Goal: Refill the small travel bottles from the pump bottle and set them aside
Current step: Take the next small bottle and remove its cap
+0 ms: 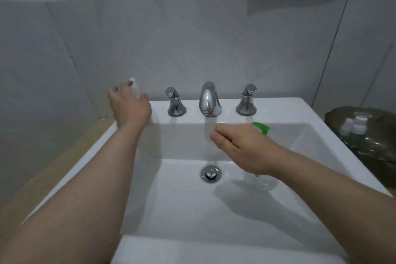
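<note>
The left hand (pixel 128 105) curls around a small clear travel bottle (pixel 135 88) with a white cap, held upright at the back-left corner of the sink (pixel 300 109), fingers wrapped on its body and the cap poking out above them. The right hand (pixel 242 146) presses down, fingers bunched, on the green head of the pump bottle (pixel 262 180), whose clear body stands beneath the palm in the basin. More capped bottles (pixel 353 124) sit well beyond the right hand, in a dark tray (pixel 334 118). The travel bottle is probably light, thin-walled and slippery if wet; gripping mid-body looks safest.
</note>
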The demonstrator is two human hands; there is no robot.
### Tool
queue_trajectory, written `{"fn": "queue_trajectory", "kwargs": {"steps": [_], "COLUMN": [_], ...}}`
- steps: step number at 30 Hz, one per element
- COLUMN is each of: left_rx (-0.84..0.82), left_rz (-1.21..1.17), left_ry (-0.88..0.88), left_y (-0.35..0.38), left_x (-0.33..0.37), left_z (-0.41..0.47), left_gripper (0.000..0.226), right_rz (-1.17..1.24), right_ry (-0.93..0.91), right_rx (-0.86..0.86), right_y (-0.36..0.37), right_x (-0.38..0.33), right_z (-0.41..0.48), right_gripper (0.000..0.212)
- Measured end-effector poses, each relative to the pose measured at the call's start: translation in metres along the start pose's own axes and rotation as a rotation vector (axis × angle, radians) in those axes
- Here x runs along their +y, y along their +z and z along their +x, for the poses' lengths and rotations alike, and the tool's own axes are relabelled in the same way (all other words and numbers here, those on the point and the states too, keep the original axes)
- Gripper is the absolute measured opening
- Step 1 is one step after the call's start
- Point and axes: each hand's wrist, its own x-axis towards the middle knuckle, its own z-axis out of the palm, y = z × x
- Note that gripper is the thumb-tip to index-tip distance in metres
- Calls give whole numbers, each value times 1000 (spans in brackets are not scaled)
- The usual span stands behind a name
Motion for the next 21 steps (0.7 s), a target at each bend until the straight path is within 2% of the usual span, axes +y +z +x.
{"fn": "queue_trajectory", "kwargs": {"steps": [2,6,14,18,21], "left_rx": [-46,-144,-229,-137,66], "left_rz": [-40,4,164,74,-5], "left_ry": [-75,35,30,97,190], "left_y": [7,21,37,34,18], "left_x": [-4,-11,-25,-33,-19], "left_z": [6,7,12,9,3], "left_gripper": [57,58,64,53,37], "right_rz": [18,68,79,93,72], "right_ry": [18,60,74,84,57], "right_rx": [-1,22,35,41,135], "right_y": [0,-6,-8,-9,-11], "right_x": [3,7,6,5,9], "right_z": [-1,-4,-5,-6,-5], "right_gripper": [39,37,34,33,36]}}
